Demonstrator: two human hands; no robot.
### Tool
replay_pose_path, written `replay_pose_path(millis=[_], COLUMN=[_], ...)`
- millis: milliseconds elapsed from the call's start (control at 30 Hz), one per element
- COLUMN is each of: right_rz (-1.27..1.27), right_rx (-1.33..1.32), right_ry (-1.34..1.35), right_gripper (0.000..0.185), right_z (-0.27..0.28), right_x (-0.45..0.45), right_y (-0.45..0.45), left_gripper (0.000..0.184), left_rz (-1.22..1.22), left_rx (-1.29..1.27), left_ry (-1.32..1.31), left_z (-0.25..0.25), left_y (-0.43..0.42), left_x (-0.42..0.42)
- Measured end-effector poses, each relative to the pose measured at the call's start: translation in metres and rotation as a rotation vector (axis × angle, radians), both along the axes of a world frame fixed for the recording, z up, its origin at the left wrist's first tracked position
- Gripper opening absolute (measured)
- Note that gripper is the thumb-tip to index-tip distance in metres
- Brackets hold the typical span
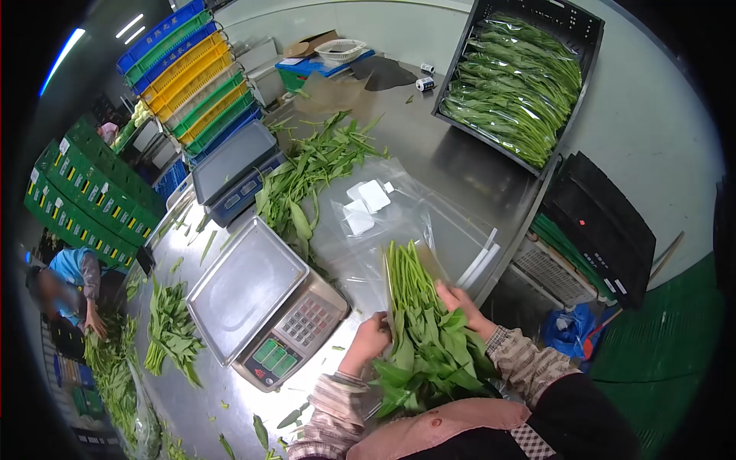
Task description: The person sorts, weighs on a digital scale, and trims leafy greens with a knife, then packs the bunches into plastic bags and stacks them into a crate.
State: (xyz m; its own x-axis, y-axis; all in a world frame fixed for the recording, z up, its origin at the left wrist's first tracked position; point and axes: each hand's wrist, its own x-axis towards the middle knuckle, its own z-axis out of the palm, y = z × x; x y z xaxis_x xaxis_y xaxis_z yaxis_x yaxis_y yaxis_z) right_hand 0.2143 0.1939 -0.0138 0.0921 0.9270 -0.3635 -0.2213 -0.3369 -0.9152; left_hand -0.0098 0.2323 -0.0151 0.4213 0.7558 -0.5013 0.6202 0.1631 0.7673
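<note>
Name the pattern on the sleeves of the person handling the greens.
Brown and cream check on the sleeves, clearest in the head view.

I can't read any word for certain: the Chinese characters on the blue crates [164,36] at my eleven o'clock and the white print on the black crate [602,222] at two are too small.

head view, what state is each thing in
bunch of greens, held, stems pointing away
left hand, against the bunch's left edge
right hand, against its right side
flat clear bags, on the table, white pieces on top
loose greens, heaped, unbagged
near scale, upright, digits unreadable
black crate, holding packed greens
coloured crates, stacked
</note>
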Motion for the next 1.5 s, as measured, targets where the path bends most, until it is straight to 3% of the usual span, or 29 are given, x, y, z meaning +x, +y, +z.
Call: replay_pose_path(millis=[33,100,133,233,267,400,467,533,567,600,633,700,767,800,833,900,933,967,1033,1133,1267,1300,1367,1433,1467,1500], right_rz=[-0.065,-0.092,-0.104,0.100,0.113,0.214,0.226,0.309,0.351,0.383,0.404,0.450,0.497,0.546,0.590,0.578,0.570,0.529,0.444,0.443,0.543,0.600,0.769,1.038,0.885,0.967], right_rx=[-0.022,-0.180,-0.259,0.041,0.189,0.168,0.108,0.328,0.438,0.210,0.219,0.241,0.235,0.338,0.441,0.516,0.552,0.565,0.592,0.517,0.536,0.535,0.328,0.016,0.455,0.486], right_ry=[0.176,0.232,0.261,0.099,-0.131,-0.554,-0.627,-0.632,-0.631,-0.650,-0.682,-0.748,-0.742,-0.946,-1.151,-1.019,-0.953,-0.992,-1.070,-0.918,-1.093,-1.170,-1.247,-1.221,-1.101,-1.211], right_gripper=[0.046,0.044,0.043,0.037,0.031,0.052,0.062,0.071,0.076,0.079,0.078,0.076,0.076,0.079,0.082,0.084,0.085,0.082,0.078,0.079,0.079,0.079,0.076,0.070,0.070,0.070], right_z=[0.012,0.022,0.024,-0.038,-0.034,-0.040,-0.026,-0.022,-0.023,-0.028,-0.031,-0.015,-0.031,-0.036,-0.039,-0.021,-0.014,-0.015,-0.013,-0.008,-0.035,-0.035,-0.024,0.025,0.011,0.005], right_x=[-0.004,-0.001,0.003,0.026,0.022,0.027,0.032,0.041,0.044,0.041,0.040,0.032,0.031,0.031,0.032,0.034,0.035,0.035,0.032,0.030,0.034,0.036,0.031,0.016,0.025,0.032], right_y=[-0.003,-0.007,-0.007,-0.012,-0.014,-0.011,-0.011,-0.017,-0.021,-0.020,-0.021,-0.020,-0.015,-0.013,-0.012,-0.014,-0.015,-0.016,-0.016,-0.011,-0.010,-0.011,-0.032,-0.060,-0.088,-0.099], left_gripper=[0.046,0.045,0.040,0.039,0.034,0.025,0.027,0.028,0.029,0.030,0.032,0.064,0.079,0.087,0.086,0.082,0.080,0.078,0.076,0.073,0.073,0.074,0.077,0.079,0.080,0.081], left_rz=[0.128,0.384,0.395,0.358,0.331,0.465,0.304,0.101,0.021,-0.057,-0.135,-0.146,0.038,0.047,0.037,0.015,-0.028,-0.063,-0.033,-0.019,-0.048,-0.114,-0.220,-0.341,-0.380,-0.376], left_rx=[-0.138,-0.409,-0.444,-0.043,0.234,0.563,0.917,1.129,1.107,1.078,1.043,1.016,0.832,0.958,0.953,0.937,0.790,0.643,0.667,0.867,0.953,0.940,0.939,0.887,0.846,0.829], left_ry=[-0.179,-0.539,-0.562,-0.410,-0.353,-0.288,-0.157,-0.047,0.070,0.190,0.310,0.418,0.442,0.381,0.296,0.125,0.092,0.068,-0.089,0.069,0.255,0.192,0.074,0.046,0.059,0.063], left_z=[-0.003,-0.021,-0.031,-0.054,-0.059,-0.066,-0.069,-0.062,-0.063,-0.065,-0.069,-0.064,-0.044,-0.056,-0.055,-0.040,-0.042,-0.040,-0.034,-0.040,-0.069,-0.057,-0.033,-0.039,-0.053,-0.049], left_y=[0.001,0.003,0.003,-0.009,-0.011,-0.014,-0.020,-0.027,-0.027,-0.029,-0.031,-0.021,-0.013,-0.006,-0.005,-0.001,0.005,0.011,0.016,0.021,0.025,0.014,-0.025,-0.085,-0.117,-0.134], left_x=[0.000,-0.003,-0.002,0.006,0.011,0.025,0.016,0.001,-0.005,-0.010,-0.016,-0.012,0.005,0.003,0.001,0.001,-0.005,-0.010,-0.013,-0.006,-0.007,-0.007,-0.013,-0.027,-0.037,-0.038])
